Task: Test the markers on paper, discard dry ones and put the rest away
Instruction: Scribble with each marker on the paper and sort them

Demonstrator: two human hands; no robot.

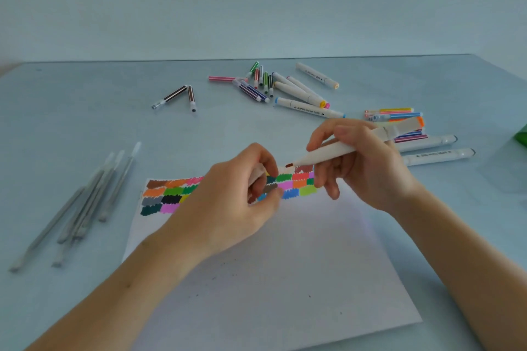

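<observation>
head view, right hand [362, 162] gripping marker [339, 149]

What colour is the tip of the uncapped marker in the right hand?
Reddish brown, on the marker tip in the head view.

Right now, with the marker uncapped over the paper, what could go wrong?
1. The right hand holds the marker with its brown tip bare above the swatches; a slip may smear a colour already tested.
2. The left hand seems to pinch the cap; dropped, it might roll among the loose markers and be lost.
3. The piles lie close together, so dry and good markers could get mixed.
</observation>
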